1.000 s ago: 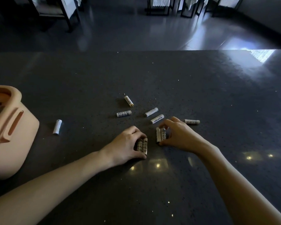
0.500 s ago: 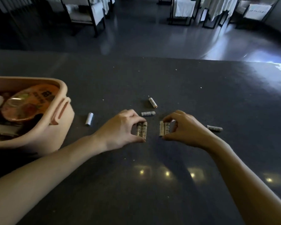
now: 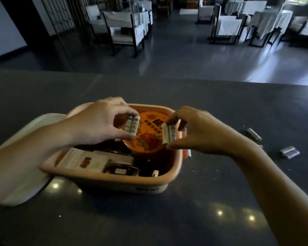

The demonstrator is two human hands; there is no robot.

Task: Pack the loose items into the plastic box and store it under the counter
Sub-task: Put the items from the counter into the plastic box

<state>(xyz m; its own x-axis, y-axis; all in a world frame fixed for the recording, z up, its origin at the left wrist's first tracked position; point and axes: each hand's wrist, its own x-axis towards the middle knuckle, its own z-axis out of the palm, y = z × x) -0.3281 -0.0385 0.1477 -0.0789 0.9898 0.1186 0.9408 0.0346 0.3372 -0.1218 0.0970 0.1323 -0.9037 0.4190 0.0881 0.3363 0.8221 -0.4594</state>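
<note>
Batteries fill both hands as I watch through the head camera. My left hand [image 3: 96, 123] pinches a pair of white batteries [image 3: 131, 128] side by side between thumb and curled fingers. My right hand [image 3: 201, 132] pinches a second pair [image 3: 169, 135] the same way, thumb below and fingertips on top. Both pairs hang above the open plastic box [image 3: 114, 178], which sits on the dark counter [image 3: 167, 219] directly under and between the two hands.

Below the gap between the hands an orange round pack [image 3: 149, 139] lies inside the box. Nearer to me than the left hand I see pale paper packets [image 3: 82, 159], a dark jar [image 3: 121, 170] and one small battery [image 3: 155, 173] against the box's near wall. A white lid [image 3: 25, 183] lies flat under my left forearm, touching the box's left side.

Beyond my right wrist, well apart from the box, loose batteries rest on the counter: one [image 3: 254, 134] further out and a blurred cluster [image 3: 290, 152] closer; I cannot count it. Another battery [image 3: 188, 153] lies just under the right hand, beside the box's right wall.
</note>
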